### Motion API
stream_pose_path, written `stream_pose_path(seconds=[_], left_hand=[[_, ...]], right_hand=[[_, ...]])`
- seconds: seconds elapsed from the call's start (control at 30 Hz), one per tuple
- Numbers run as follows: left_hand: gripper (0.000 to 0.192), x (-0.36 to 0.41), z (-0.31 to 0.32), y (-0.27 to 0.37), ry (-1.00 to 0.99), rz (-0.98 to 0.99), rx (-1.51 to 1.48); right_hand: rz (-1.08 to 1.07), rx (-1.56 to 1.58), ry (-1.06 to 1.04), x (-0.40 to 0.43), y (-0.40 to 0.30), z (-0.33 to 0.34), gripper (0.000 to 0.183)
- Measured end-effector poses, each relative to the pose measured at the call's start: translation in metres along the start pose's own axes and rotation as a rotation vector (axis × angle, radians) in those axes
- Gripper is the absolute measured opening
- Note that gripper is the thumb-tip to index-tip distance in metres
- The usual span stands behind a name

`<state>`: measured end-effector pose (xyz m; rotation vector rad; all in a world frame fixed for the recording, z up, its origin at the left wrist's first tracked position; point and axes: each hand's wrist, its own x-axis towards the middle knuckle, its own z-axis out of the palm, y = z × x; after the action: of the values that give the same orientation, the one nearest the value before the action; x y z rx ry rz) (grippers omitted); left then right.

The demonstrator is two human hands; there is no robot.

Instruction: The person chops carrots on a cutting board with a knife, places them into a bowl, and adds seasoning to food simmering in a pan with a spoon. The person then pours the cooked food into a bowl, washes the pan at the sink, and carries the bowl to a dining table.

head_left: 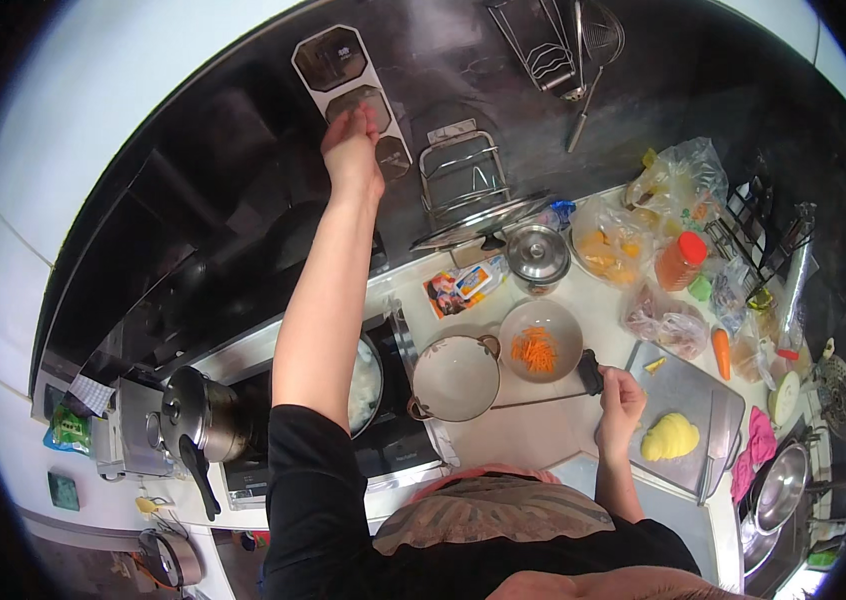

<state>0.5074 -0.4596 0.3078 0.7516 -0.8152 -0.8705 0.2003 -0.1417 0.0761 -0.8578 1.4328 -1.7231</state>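
Note:
My left hand [351, 146] is raised to a white wall-mounted rack of octagonal seasoning boxes [329, 58], its fingers at the middle box; whether they grip anything cannot be told. My right hand [621, 405] pinches a small black object [591, 373], perhaps a handle, beside a bowl [510, 337] of carrot strips [535, 349]. Left of that bowl stands an empty two-handled bowl [456, 378]. A pan with pale food [365, 385] sits on the stove, partly hidden by my left forearm. Sliced, peeled potato [670, 437] lies on a grey cutting board [670, 472] beside a knife [717, 442].
A pressure cooker [201, 412] stands on the stove's left side. Behind the bowls are a lidded steel pot [537, 255], a red-capped jar [681, 261] and plastic bags of food [667, 319]. A carrot [721, 354] lies near the board. Steel bowls [779, 487] are at the far right.

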Motion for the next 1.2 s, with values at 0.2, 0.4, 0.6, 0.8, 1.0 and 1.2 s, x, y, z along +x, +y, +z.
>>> stream_pose_path(seconds=[0.2,0.4,0.6,0.8,1.0,1.2], left_hand=[[0.032,-0.011,-0.025,0.007,-0.108,0.051,0.063],[0.058,-0.177,-0.133,0.052,-0.401,0.019,0.729],[0.049,-0.361,-0.332,0.132,-0.13,-0.126,1.325],[0.06,-0.501,-0.407,0.092,0.202,-0.76,0.881],[0.019,-0.494,-0.416,0.097,0.309,-0.968,0.421],[0.017,-0.5,-0.424,0.108,0.275,-0.956,0.331]], right_hand=[[0.015,0.003,-0.034,-0.007,0.004,0.014,0.019],[0.025,-0.083,-0.045,-0.024,0.006,0.009,0.046],[0.012,-0.132,-0.158,-0.047,0.0,0.03,0.055],[0.05,-0.079,-0.363,-0.095,-0.019,0.112,0.049],[0.034,-0.024,-0.74,-0.163,-0.036,0.166,0.046],[0.105,-0.18,-0.668,-0.198,-0.014,0.15,0.05]])
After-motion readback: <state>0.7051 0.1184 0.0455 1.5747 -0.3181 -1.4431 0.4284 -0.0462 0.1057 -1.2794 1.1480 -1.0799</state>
